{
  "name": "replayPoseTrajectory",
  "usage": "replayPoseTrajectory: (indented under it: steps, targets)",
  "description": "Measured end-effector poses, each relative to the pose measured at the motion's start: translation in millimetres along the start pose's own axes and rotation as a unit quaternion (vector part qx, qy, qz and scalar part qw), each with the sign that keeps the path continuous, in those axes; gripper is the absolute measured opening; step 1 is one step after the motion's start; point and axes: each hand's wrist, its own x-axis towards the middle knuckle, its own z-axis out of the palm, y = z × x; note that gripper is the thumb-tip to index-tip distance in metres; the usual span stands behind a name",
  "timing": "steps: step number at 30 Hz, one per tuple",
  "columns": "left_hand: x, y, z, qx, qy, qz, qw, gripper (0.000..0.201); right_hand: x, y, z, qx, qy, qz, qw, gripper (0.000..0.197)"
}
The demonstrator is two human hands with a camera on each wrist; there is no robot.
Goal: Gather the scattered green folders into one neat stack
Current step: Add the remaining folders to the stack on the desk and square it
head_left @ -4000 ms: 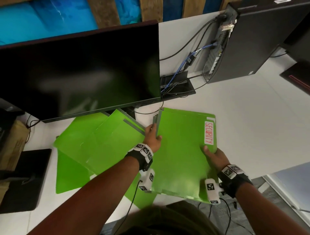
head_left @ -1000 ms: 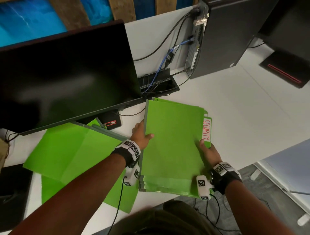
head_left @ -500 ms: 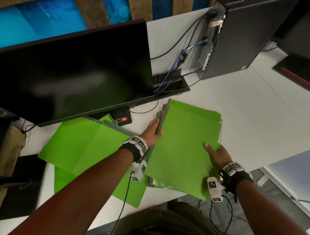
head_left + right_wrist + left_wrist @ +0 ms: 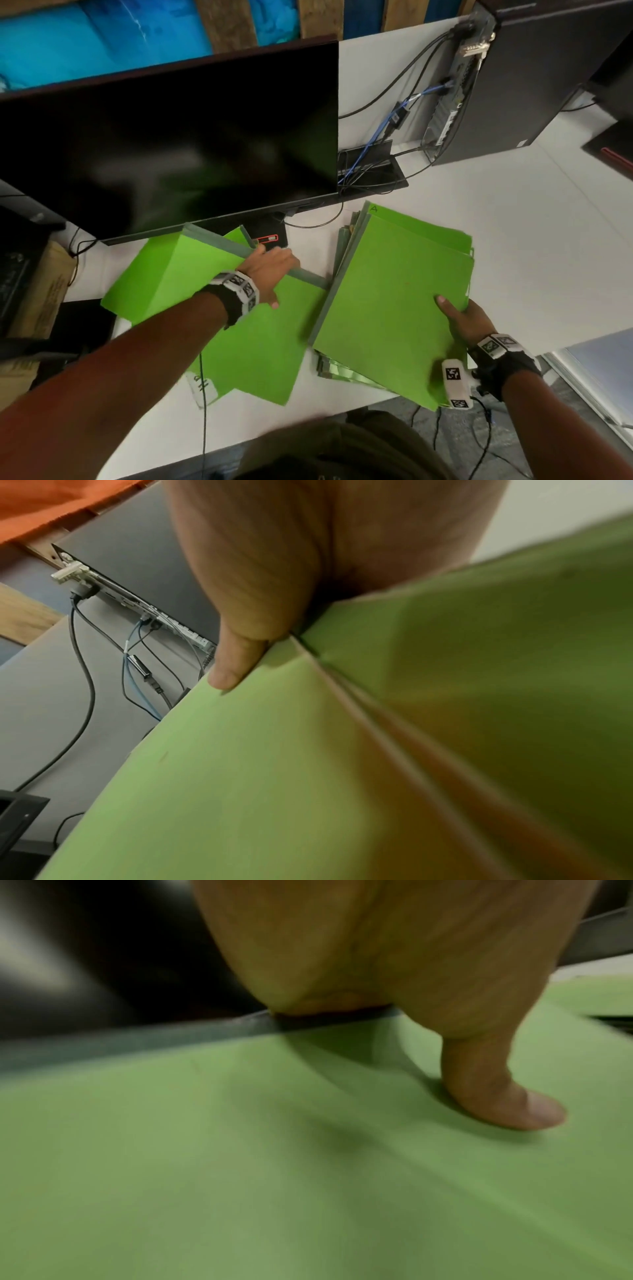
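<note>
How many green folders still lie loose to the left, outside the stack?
3 can be told apart, overlapping: the top folder that the left hand holds, one below it, and a corner with a white tab nearest the person. More may be hidden underneath.

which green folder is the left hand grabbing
The topmost loose folder left of the stack; the left hand grips its grey spine edge, thumb on its cover.

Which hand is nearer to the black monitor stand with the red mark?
Left. The left hand grips a folder's grey edge right beside the monitor stand; the right hand holds the stack farther away.
</note>
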Motion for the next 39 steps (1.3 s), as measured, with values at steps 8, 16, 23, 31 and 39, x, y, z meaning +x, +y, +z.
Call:
replayPoseTrajectory:
  steps: [8, 16, 23, 31, 39]
  targets:
    - [-40.7, -83.1, 1.8, 0.003, -0.165, -0.058, 0.985, 0.106, -3.0, -3.9, 8.0, 0.017, 0.023, 0.011, 1.0, 0.054]
    - [-18.9, -59.1, 20.3, 0.075, -0.154, 0.005, 0.985, 0.143, -15.3, -9.2, 38.1, 0.06, 0.062, 0.02, 0.996, 0.051]
    - [-9.1, -70.8, 24.2, 0.074, -0.114, -0.064, 0.989, 0.146, -13.8, -10.2, 35.3, 0.019, 0.059, 0.028, 0.998, 0.053]
    - [-18.4, -78.4, 17.6, 0.069, -0.078, -0.013, 0.994, 0.105, -16.9, -14.3, 34.7, 0.003, 0.055, 0.015, 0.998, 0.048]
    - [-44.9, -63.6, -24.7, 0.028, -0.165, 0.038, 0.985, 0.08, -16.9, -13.5, 34.6, -0.017, 0.052, 0.01, 0.998, 0.05]
